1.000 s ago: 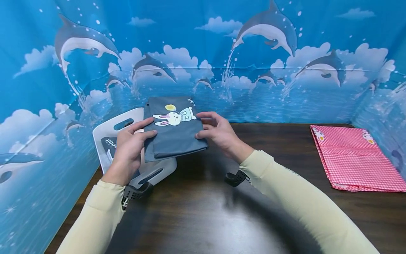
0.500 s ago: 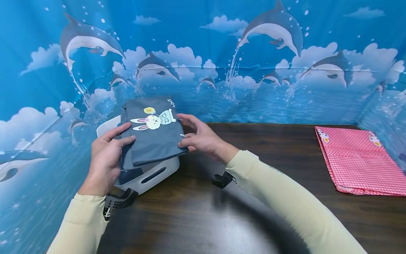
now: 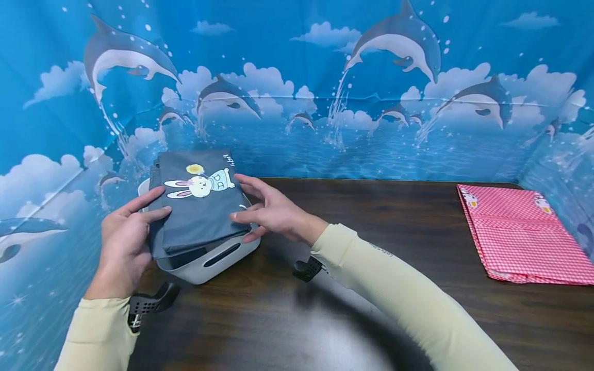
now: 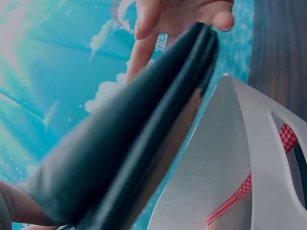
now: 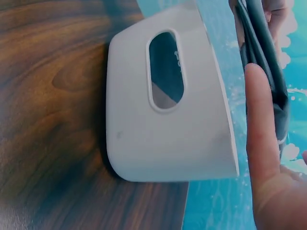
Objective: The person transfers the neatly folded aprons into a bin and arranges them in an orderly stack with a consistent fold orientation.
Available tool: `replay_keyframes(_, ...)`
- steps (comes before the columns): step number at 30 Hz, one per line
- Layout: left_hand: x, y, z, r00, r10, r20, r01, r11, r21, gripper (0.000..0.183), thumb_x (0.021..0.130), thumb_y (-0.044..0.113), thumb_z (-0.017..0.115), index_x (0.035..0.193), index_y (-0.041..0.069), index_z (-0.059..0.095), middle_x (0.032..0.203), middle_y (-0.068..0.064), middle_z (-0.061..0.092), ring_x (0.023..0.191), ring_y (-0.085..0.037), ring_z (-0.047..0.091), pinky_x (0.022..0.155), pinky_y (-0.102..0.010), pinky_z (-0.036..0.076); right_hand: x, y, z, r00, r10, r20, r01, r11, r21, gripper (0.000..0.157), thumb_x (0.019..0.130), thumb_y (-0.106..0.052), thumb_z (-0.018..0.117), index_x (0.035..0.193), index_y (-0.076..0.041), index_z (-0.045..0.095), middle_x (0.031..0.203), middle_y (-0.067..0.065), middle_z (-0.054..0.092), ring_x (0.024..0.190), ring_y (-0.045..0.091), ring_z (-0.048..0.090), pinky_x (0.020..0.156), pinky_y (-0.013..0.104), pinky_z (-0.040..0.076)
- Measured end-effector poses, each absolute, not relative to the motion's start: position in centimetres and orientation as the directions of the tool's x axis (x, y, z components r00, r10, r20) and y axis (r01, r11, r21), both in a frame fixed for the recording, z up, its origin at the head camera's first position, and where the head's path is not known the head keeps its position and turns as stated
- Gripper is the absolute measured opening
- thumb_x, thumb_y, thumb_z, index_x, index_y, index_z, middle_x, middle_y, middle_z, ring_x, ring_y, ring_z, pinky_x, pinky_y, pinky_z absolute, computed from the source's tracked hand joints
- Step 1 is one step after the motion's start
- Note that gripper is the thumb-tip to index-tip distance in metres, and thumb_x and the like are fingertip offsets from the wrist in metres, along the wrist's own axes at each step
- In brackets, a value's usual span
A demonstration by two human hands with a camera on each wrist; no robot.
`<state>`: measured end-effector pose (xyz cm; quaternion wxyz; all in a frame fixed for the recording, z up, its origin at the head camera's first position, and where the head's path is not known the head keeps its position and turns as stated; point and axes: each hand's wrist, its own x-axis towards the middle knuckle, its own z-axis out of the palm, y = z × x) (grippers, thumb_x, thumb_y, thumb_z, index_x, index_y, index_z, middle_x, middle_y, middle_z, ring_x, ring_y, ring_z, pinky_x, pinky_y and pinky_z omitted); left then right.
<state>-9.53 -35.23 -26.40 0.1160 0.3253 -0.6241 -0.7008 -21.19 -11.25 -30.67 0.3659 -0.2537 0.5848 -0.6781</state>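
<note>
A folded dark grey cloth (image 3: pixel 199 221) with a printed rabbit and yellow flower lies flat between my two hands, over a light grey plastic basket (image 3: pixel 209 265). My left hand (image 3: pixel 122 239) pinches its left edge. At the right edge my right hand (image 3: pixel 274 211) grips it, thumb on top and other fingers at the side and below. The left wrist view shows the cloth (image 4: pixel 110 129) edge-on above the basket (image 4: pixel 201 158), with layered folds. In the right wrist view a gap separates the cloth (image 5: pixel 261 43) from the basket's rim (image 5: pixel 223 96).
A folded red-and-white checked cloth (image 3: pixel 524 234) lies at the right of the dark wooden table (image 3: pixel 325 314). Inside the basket a red checked strip (image 4: pixel 230 199) shows. A blue dolphin-print curtain (image 3: pixel 297 139) stands behind and at the left.
Both hands have carried the folded grey cloth left and slightly down, from beside the basket to over it. Most of the basket's opening is now covered in the head view.
</note>
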Motion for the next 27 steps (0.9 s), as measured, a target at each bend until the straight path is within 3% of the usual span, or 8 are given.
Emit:
replay_keyframes(6, -8.9, -35.9, -26.5, -0.727, -0.596, -0.340, -0.243, -0.240, 0.940, 0.050, 0.101, 0.015, 0.075, 0.146, 0.038, 0.067, 0.180, 0.010, 0.022, 0.092, -0.003, 0.073, 0.070, -0.024, 0.064, -20.5, -12.4, -31.0, -0.623, -0.778, -0.074, 0.188, -0.057, -0.981, 0.079, 0.098, 0.010, 0.068, 0.166, -0.021, 0.041, 0.168, 0.011, 0.041, 0.105, 0.022, 0.069, 0.101, 0.061, 0.059)
replay_keyframes(10, -8.7, -36.3, -26.6, -0.704, -0.621, -0.345, -0.247, -0.241, 0.939, 0.051, 0.100, 0.015, 0.077, 0.144, 0.039, 0.068, 0.178, 0.011, 0.025, 0.088, -0.003, 0.074, 0.069, -0.024, 0.065, -20.1, -13.2, -31.3, -0.652, -0.755, -0.069, 0.140, -0.030, -0.990, 0.071, 0.096, 0.011, 0.070, 0.158, -0.019, 0.052, 0.149, 0.012, 0.054, 0.099, 0.021, 0.069, 0.101, 0.058, 0.060)
replay_keyframes(13, -8.7, -36.5, -26.8, -0.677, -0.653, -0.339, -0.243, -0.236, 0.941, 0.050, 0.099, 0.014, 0.077, 0.142, 0.038, 0.070, 0.177, 0.010, 0.029, 0.094, -0.004, 0.072, 0.067, -0.023, 0.064, -19.9, -13.7, -31.4, -0.674, -0.736, -0.065, 0.093, 0.003, -0.996, 0.065, 0.095, 0.009, 0.072, 0.152, -0.020, 0.060, 0.137, 0.013, 0.058, 0.099, 0.021, 0.069, 0.098, 0.052, 0.063)
replay_keyframes(19, -8.7, -36.7, -27.4, -0.634, -0.702, -0.323, -0.230, -0.227, 0.946, 0.049, 0.099, 0.009, 0.077, 0.141, 0.035, 0.072, 0.175, 0.009, 0.033, 0.125, -0.011, 0.059, 0.067, -0.017, 0.062, -19.5, -14.7, -31.7, -0.709, -0.703, -0.059, 0.021, 0.063, -0.998, 0.044, 0.097, 0.007, 0.072, 0.132, -0.019, 0.076, 0.152, 0.008, 0.053, 0.112, 0.023, 0.067, 0.093, 0.039, 0.066)
replay_keyframes(27, -7.8, -37.6, -27.8, -0.614, -0.721, -0.320, -0.210, -0.241, 0.947, 0.049, 0.100, 0.011, 0.076, 0.142, 0.035, 0.070, 0.171, 0.008, 0.038, 0.099, -0.006, 0.069, 0.065, -0.021, 0.063, -18.9, -16.0, -32.1, -0.710, -0.702, -0.056, 0.000, 0.080, -0.997, 0.039, 0.099, 0.006, 0.070, 0.127, -0.020, 0.078, 0.154, 0.009, 0.052, 0.118, 0.028, 0.068, 0.093, 0.035, 0.065)
